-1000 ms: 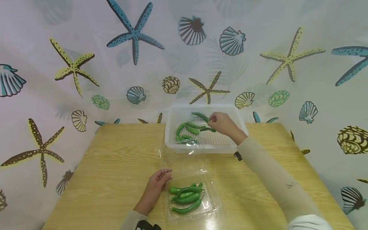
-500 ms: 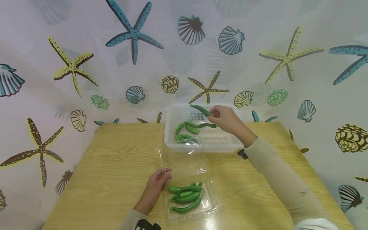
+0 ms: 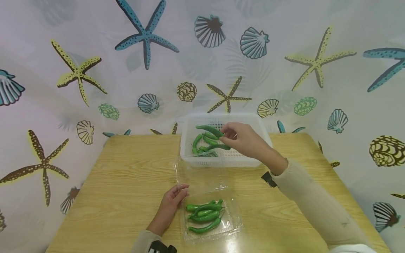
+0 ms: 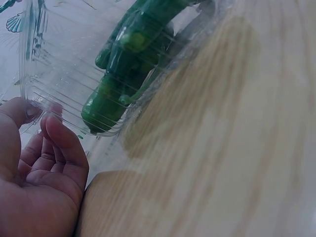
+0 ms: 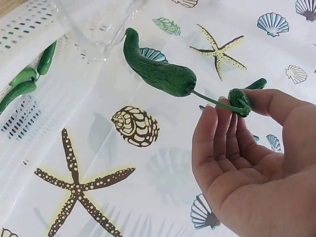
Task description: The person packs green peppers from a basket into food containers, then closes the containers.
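Observation:
My right hand [image 3: 245, 140] is over the white basket [image 3: 240, 162], its thumb and fingers pinching green chili peppers. One long pepper [image 3: 207, 130] points out to the left; a second pepper [image 3: 218, 147] shows just below it. The right wrist view has one chili [image 5: 158, 74] joined by its thin stem to the fingertips, where another chili [image 5: 239, 101] is pinched. Down at the front, my left hand [image 3: 172, 202] pinches the left edge of a clear plastic clamshell box [image 3: 231, 219] near its hinge. Several green peppers [image 3: 205, 218] lie inside that box.
More green peppers [image 3: 197, 141] lie in the left part of the basket. The box's transparent lid [image 3: 200, 177] stands folded back, overlapping the basket's front rim. Beyond the wooden table [image 3: 136, 168] hangs a curtain [image 3: 126, 80] printed with starfish and shells.
My right hand rises a little, then comes lower and slightly left, both peppers shifting with it. The left hand and the box stay in place.

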{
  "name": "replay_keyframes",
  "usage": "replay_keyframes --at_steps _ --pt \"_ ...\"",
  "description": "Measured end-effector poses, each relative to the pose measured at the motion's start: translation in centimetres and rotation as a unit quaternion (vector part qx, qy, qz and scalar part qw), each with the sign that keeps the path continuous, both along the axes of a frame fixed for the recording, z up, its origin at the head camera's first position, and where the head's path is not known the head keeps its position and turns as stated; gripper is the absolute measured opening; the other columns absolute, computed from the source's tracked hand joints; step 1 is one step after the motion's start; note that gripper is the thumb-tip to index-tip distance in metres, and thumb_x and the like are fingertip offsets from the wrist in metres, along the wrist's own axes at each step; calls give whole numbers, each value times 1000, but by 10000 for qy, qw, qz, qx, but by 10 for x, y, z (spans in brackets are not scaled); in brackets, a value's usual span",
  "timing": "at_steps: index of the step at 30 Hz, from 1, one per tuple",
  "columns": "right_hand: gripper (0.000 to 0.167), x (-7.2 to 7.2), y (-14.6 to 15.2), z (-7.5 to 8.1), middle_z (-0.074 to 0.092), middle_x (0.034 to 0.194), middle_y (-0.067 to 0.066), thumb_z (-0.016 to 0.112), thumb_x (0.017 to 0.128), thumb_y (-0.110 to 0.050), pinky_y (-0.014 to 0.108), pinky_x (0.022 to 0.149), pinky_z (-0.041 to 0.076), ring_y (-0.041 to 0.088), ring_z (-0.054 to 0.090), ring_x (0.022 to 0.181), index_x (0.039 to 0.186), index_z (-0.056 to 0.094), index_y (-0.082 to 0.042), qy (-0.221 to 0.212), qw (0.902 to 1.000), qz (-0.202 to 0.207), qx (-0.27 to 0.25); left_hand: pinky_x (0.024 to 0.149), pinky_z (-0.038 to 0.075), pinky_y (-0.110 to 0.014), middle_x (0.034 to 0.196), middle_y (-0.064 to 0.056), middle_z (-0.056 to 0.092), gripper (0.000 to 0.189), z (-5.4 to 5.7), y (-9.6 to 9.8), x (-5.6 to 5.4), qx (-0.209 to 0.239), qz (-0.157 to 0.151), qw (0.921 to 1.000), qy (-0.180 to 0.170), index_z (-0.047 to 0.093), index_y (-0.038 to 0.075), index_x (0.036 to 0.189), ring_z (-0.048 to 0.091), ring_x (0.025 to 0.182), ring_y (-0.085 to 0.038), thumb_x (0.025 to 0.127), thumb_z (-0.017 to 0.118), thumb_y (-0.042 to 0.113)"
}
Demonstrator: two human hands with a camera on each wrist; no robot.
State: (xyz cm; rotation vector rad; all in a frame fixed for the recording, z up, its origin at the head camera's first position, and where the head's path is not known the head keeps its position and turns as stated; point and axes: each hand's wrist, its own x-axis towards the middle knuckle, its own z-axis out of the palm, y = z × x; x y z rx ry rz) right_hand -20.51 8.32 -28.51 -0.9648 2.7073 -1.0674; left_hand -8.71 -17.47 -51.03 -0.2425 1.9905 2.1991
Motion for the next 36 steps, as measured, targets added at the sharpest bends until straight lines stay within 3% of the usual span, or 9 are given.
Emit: replay_keyframes --at_steps 14,21,26,31,36 --pt "13 36 -11 -38 58 83 -6 64 88 -19 27 70 48 8 54 76 98 61 -12 33 9974 709 -152 62 44 -22 104 -13 62 44 -8 0 0 -157 45 9998 70 59 7 117 56 88 -19 88 61 40" --pt "13 49 -13 -60 57 84 -7 64 89 -20 26 68 48 8 55 75 100 60 -14 -368 9932 1085 -201 62 43 -22 103 -13 62 46 -8 -1 0 -179 11 9998 38 59 8 117 55 87 -19 87 62 42" --pt "11 54 -14 -78 57 81 -8 63 90 -23 26 63 48 8 54 71 98 60 -16 -670 9871 1444 -140 61 42 -22 102 -13 62 46 -9 -1 0 -173 11 9998 63 59 7 118 53 82 -17 87 62 41" --pt "9 58 -14 -94 56 77 -9 64 89 -20 24 61 47 6 53 68 96 61 -16 -628 9845 1637 105 60 42 -22 98 -11 63 42 -10 -1 -1 -125 48 9998 128 58 7 116 50 74 -14 88 62 38" --pt "7 57 -13 -107 56 74 -10 64 89 -18 23 61 47 4 53 67 94 62 -15 -768 9805 1778 334 59 42 -22 98 -12 62 39 -10 -2 -1 -121 -9 9998 171 58 7 119 51 76 -14 91 60 34"
